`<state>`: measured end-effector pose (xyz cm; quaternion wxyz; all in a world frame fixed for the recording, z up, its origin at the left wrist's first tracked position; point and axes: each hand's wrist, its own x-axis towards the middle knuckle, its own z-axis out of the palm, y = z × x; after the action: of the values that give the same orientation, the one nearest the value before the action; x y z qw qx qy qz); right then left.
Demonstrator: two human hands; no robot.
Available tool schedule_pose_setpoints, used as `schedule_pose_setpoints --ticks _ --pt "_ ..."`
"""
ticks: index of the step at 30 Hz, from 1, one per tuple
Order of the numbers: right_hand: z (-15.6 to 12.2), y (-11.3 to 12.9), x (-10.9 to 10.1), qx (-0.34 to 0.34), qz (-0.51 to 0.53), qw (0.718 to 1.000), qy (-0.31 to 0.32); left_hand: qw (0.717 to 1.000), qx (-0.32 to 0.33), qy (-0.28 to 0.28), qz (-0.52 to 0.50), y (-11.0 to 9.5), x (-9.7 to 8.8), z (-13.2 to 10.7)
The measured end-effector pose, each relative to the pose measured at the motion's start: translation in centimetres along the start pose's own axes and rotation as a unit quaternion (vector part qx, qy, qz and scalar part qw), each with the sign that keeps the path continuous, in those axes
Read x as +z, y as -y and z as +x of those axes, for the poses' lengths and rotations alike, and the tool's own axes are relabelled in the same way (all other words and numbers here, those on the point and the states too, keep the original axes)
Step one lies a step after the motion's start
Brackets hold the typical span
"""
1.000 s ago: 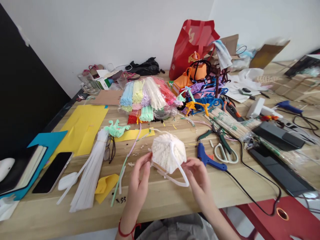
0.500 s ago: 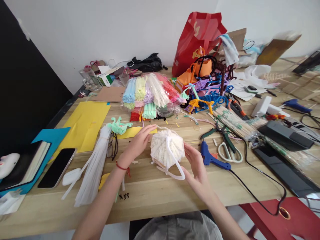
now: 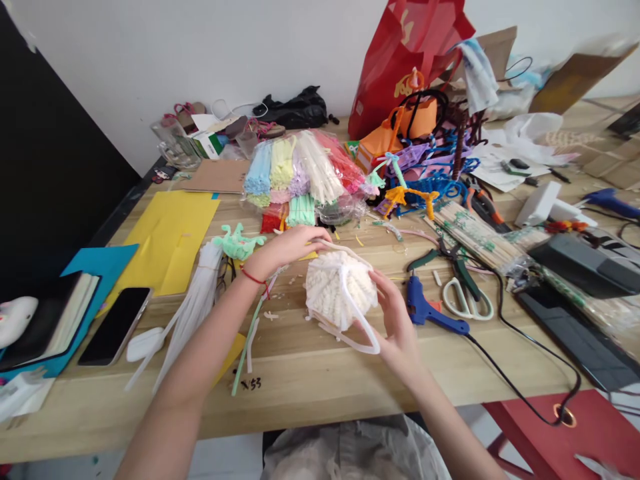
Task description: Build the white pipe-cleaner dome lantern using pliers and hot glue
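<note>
A rounded cream-white piece [image 3: 333,293], ribbed and fuzzy as if wound from pipe cleaners, is held just above the wooden table in front of me. A white pipe cleaner [image 3: 367,333] loops out from its near right side, and another strip arcs over its far edge. My right hand [image 3: 395,317] grips the piece from the right, fingers behind and thumb near the loop. At the far left edge, my left hand [image 3: 303,243] pinches the arcing strip; its fingertips are partly hidden.
Right of the hands lie a blue glue gun [image 3: 430,310], white-handled scissors [image 3: 467,300] and green-handled pliers [image 3: 457,263]. Bundled coloured pipe cleaners [image 3: 300,170] are behind. To the left are white strips [image 3: 195,300], a green fuzzy figure [image 3: 237,241] and a phone [image 3: 115,327].
My left hand has moved up and right along the far edge of the white piece, with its wrist turned over. My right hand keeps its hold. The view has shifted slightly.
</note>
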<state>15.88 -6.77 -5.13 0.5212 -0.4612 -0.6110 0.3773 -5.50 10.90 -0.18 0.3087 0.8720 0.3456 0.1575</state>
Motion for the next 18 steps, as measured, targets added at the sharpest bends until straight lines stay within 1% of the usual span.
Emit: schedule_pose_setpoints --ticks 2,3,5,6,9,11,13,14,16,18 --pt "0.1 -0.2 -0.1 -0.007 -0.003 1.0 -0.005 1.0 -0.021 -0.017 0.004 -1.4 -1.5 -1.5" --pt "0.1 -0.3 -0.2 -0.01 -0.003 1.0 -0.007 0.999 -0.042 -0.015 0.008 -2.1 -2.1 -2.5" --pt "0.3 -0.5 -0.2 -0.02 0.004 1.0 -0.009 0.996 -0.076 -0.029 0.022 -3.3 -2.8 -4.5" --pt "0.3 -0.5 -0.2 -0.022 0.008 1.0 -0.008 0.996 -0.083 -0.037 0.026 -3.7 -2.9 -5.4" --pt "0.5 -0.4 -0.1 -0.025 0.022 0.999 0.004 0.992 -0.103 -0.07 0.027 -4.0 -1.9 -7.7" --pt "0.6 -0.4 -0.1 -0.031 0.029 0.999 0.012 0.988 -0.106 -0.106 0.024 -3.9 -0.9 -8.6" --pt "0.7 -0.3 -0.1 -0.038 0.032 0.999 0.02 0.985 -0.108 -0.135 -0.005 -3.7 0.2 -9.1" --pt "0.8 -0.3 -0.1 -0.039 0.032 0.998 0.023 0.983 -0.11 -0.137 -0.041 -3.7 0.7 -9.2" --pt "1.0 -0.4 -0.2 -0.041 0.029 0.998 0.029 0.974 -0.123 -0.125 -0.144 -3.8 1.4 -9.6" --pt "1.1 -0.5 -0.3 -0.045 0.021 0.998 0.032 0.953 -0.142 -0.114 -0.243 -4.2 1.9 -9.8"
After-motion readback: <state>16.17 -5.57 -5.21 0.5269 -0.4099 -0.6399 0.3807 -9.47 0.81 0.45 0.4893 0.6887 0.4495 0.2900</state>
